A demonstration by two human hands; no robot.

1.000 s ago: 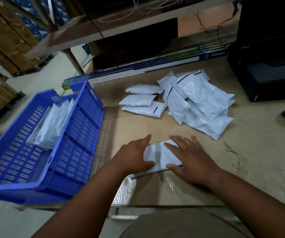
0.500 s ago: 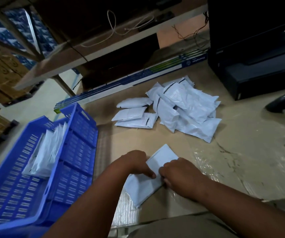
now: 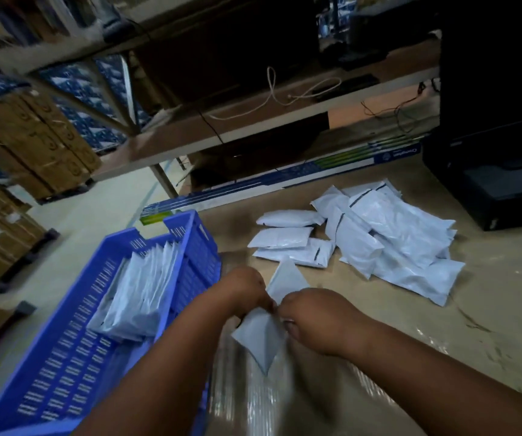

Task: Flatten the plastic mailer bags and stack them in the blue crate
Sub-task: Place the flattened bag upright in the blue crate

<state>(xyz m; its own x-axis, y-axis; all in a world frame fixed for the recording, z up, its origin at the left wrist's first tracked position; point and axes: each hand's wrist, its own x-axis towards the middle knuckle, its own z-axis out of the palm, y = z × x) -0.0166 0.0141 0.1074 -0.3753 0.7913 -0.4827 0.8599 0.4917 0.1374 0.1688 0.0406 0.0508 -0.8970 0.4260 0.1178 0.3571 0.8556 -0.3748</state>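
Observation:
I hold one white plastic mailer bag (image 3: 261, 336) off the table, on edge, between both hands. My left hand (image 3: 244, 289) grips its left side and my right hand (image 3: 311, 319) grips its right side, knuckles almost touching. The bag's upper corner sticks up above my hands and its lower corner hangs below. The blue crate (image 3: 64, 357) stands at the left, with a stack of flattened mailer bags (image 3: 140, 291) leaning inside it. A loose pile of white mailer bags (image 3: 379, 240) lies on the table further back.
The brown table (image 3: 489, 325) has shiny tape patches near its front edge. A black machine (image 3: 492, 171) stands at the back right. A long blue-and-white box (image 3: 284, 180) lies along the rear under a wooden shelf (image 3: 221, 133). Cardboard boxes (image 3: 33, 146) are stacked at the left.
The bag lay flat under my open hands a second ago. Both hands have since closed on it and lifted it, turning it on edge. The camera has tilted toward the crate.

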